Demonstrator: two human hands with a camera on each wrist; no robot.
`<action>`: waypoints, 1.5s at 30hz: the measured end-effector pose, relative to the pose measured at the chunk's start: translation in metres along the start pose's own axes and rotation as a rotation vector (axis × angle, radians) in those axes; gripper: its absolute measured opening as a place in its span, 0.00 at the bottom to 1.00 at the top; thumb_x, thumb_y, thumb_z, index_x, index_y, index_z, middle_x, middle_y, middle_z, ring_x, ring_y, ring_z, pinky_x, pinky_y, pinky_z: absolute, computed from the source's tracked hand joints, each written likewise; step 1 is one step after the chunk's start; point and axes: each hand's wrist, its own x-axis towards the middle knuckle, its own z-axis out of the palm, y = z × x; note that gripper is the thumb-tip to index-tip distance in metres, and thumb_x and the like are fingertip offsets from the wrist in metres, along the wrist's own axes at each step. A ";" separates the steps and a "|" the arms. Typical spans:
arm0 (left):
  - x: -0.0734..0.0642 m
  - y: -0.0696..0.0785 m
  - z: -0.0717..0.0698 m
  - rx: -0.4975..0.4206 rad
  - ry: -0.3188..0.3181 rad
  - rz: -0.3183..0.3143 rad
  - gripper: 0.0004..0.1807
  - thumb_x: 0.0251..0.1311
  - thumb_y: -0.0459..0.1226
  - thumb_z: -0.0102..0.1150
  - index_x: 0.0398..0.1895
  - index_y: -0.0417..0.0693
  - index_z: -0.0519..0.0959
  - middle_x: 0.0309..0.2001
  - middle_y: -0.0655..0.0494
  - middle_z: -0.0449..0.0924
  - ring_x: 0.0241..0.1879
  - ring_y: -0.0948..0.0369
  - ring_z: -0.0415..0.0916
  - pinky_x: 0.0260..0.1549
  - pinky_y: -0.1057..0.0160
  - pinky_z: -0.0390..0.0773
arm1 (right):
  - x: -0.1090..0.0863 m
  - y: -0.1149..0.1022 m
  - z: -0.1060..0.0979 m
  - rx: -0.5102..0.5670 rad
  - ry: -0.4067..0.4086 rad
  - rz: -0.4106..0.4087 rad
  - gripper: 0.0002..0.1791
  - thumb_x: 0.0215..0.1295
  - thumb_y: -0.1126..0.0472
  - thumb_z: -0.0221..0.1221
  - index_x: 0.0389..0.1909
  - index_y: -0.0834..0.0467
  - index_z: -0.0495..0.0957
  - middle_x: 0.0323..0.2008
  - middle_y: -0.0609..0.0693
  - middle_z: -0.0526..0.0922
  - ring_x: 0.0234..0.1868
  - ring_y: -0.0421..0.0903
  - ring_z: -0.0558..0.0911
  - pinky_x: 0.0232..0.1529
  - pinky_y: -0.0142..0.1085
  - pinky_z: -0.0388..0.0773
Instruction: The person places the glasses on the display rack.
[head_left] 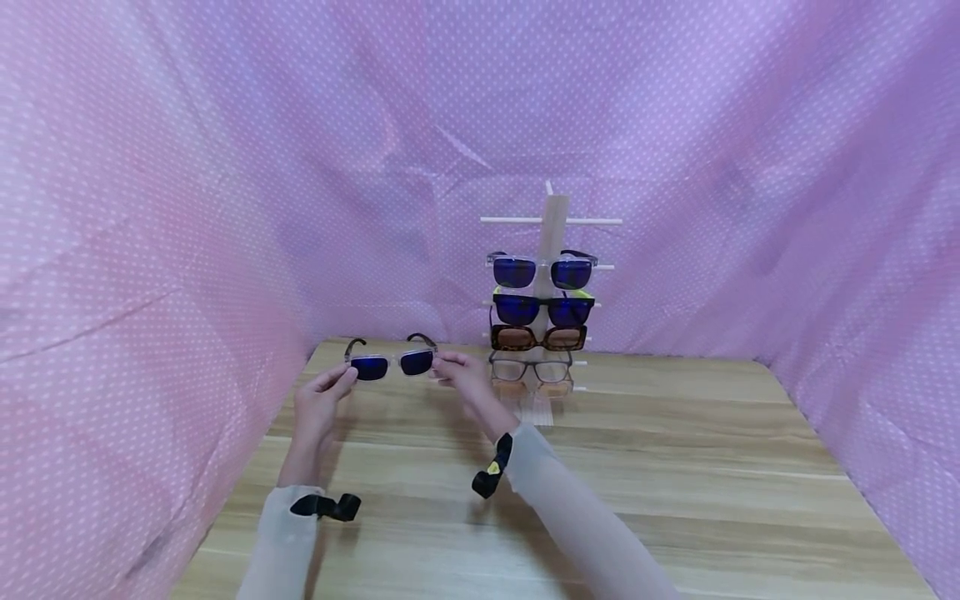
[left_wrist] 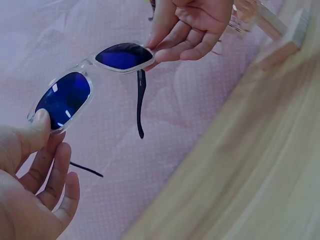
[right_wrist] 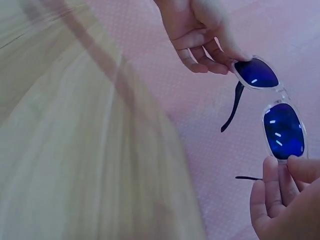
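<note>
A pair of sunglasses [head_left: 372, 367] with a clear frame, dark blue lenses and black temples is held up over the table's left part. Its temples are unfolded and point away from me. My left hand [head_left: 317, 406] pinches one outer corner, the thumb [left_wrist: 41, 120] lying on the lens edge. At the opposite outer corner my right hand [head_left: 472, 385] pinches the frame between thumb and fingers, as the right wrist view shows with the right hand [right_wrist: 292, 200] low at the right. The lenses catch bright reflections in both wrist views.
Right of the hands stands a wooden display rack [head_left: 553, 229] with white pegs. Clear-framed sunglasses [head_left: 513, 272], black sunglasses [head_left: 517, 310], tortoiseshell sunglasses [head_left: 515, 337] and grey-framed glasses [head_left: 510, 370] hang on it. Pink dotted cloth [head_left: 375, 167] surrounds the wooden table [head_left: 675, 467].
</note>
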 end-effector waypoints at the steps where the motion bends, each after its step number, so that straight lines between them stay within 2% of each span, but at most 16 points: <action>1: 0.000 0.002 0.000 -0.013 -0.004 0.009 0.07 0.64 0.34 0.69 0.35 0.60 0.89 0.31 0.78 0.84 0.32 0.76 0.81 0.37 0.77 0.81 | -0.001 -0.004 -0.001 -0.001 -0.008 0.003 0.14 0.69 0.67 0.63 0.51 0.70 0.82 0.37 0.52 0.90 0.39 0.46 0.89 0.51 0.44 0.85; 4: -0.001 0.009 -0.001 -0.037 -0.026 0.036 0.12 0.64 0.33 0.68 0.29 0.64 0.88 0.29 0.76 0.85 0.31 0.75 0.81 0.37 0.77 0.81 | -0.003 -0.018 -0.003 -0.004 -0.045 -0.003 0.15 0.70 0.65 0.63 0.52 0.69 0.82 0.35 0.48 0.89 0.38 0.43 0.88 0.50 0.42 0.85; 9: -0.004 0.026 -0.008 -0.032 -0.063 0.076 0.10 0.65 0.34 0.68 0.30 0.62 0.88 0.27 0.71 0.85 0.31 0.73 0.82 0.38 0.75 0.81 | -0.009 -0.042 -0.004 -0.015 -0.117 -0.055 0.14 0.71 0.64 0.62 0.51 0.69 0.82 0.32 0.42 0.88 0.35 0.38 0.87 0.53 0.45 0.84; 11: -0.006 0.035 -0.011 -0.039 -0.070 0.092 0.09 0.64 0.35 0.69 0.31 0.62 0.88 0.27 0.69 0.86 0.31 0.72 0.82 0.39 0.75 0.81 | -0.012 -0.051 -0.003 -0.032 -0.146 -0.090 0.14 0.72 0.63 0.62 0.50 0.69 0.82 0.32 0.41 0.88 0.35 0.38 0.87 0.51 0.43 0.85; 18: -0.012 0.068 -0.016 -0.161 -0.092 0.183 0.10 0.63 0.30 0.67 0.32 0.56 0.89 0.27 0.65 0.87 0.30 0.69 0.82 0.38 0.75 0.80 | -0.022 -0.082 0.003 -0.116 -0.179 -0.206 0.13 0.71 0.63 0.63 0.48 0.68 0.83 0.33 0.43 0.89 0.35 0.37 0.86 0.49 0.43 0.85; 23: -0.016 0.085 -0.015 -0.210 -0.111 0.236 0.12 0.64 0.27 0.65 0.33 0.55 0.90 0.26 0.66 0.87 0.29 0.69 0.82 0.37 0.75 0.80 | -0.034 -0.103 0.003 -0.158 -0.187 -0.316 0.11 0.71 0.63 0.63 0.46 0.68 0.84 0.31 0.45 0.89 0.34 0.38 0.85 0.40 0.34 0.83; 28: -0.021 0.098 -0.007 -0.238 -0.113 0.282 0.12 0.64 0.24 0.63 0.35 0.50 0.90 0.26 0.63 0.88 0.29 0.68 0.82 0.38 0.73 0.80 | -0.045 -0.123 0.000 -0.175 -0.182 -0.416 0.10 0.71 0.66 0.62 0.46 0.69 0.84 0.34 0.58 0.88 0.34 0.42 0.85 0.40 0.36 0.84; 32: -0.026 0.109 0.002 -0.284 -0.102 0.310 0.11 0.62 0.23 0.64 0.36 0.46 0.90 0.26 0.62 0.88 0.28 0.68 0.83 0.38 0.73 0.81 | -0.054 -0.140 -0.004 -0.185 -0.169 -0.477 0.10 0.71 0.66 0.62 0.46 0.69 0.84 0.38 0.66 0.86 0.33 0.41 0.86 0.42 0.35 0.86; 36: -0.030 0.120 0.014 -0.379 -0.106 0.370 0.11 0.60 0.21 0.64 0.36 0.43 0.90 0.27 0.59 0.89 0.27 0.67 0.84 0.38 0.72 0.83 | -0.059 -0.155 -0.009 -0.188 -0.158 -0.543 0.10 0.70 0.66 0.62 0.46 0.69 0.84 0.37 0.64 0.86 0.32 0.38 0.85 0.42 0.31 0.85; 42: -0.035 0.138 0.031 -0.496 -0.112 0.535 0.07 0.56 0.22 0.69 0.38 0.33 0.88 0.27 0.53 0.89 0.27 0.64 0.84 0.35 0.71 0.83 | -0.061 -0.178 -0.017 -0.183 -0.175 -0.634 0.10 0.70 0.68 0.61 0.47 0.71 0.83 0.34 0.47 0.87 0.32 0.38 0.85 0.43 0.34 0.86; 45: -0.037 0.148 0.040 -0.532 -0.108 0.586 0.08 0.54 0.20 0.69 0.39 0.30 0.87 0.29 0.51 0.89 0.26 0.63 0.85 0.35 0.70 0.84 | -0.063 -0.190 -0.021 -0.178 -0.172 -0.658 0.10 0.71 0.68 0.61 0.47 0.72 0.82 0.34 0.43 0.86 0.32 0.38 0.85 0.43 0.34 0.86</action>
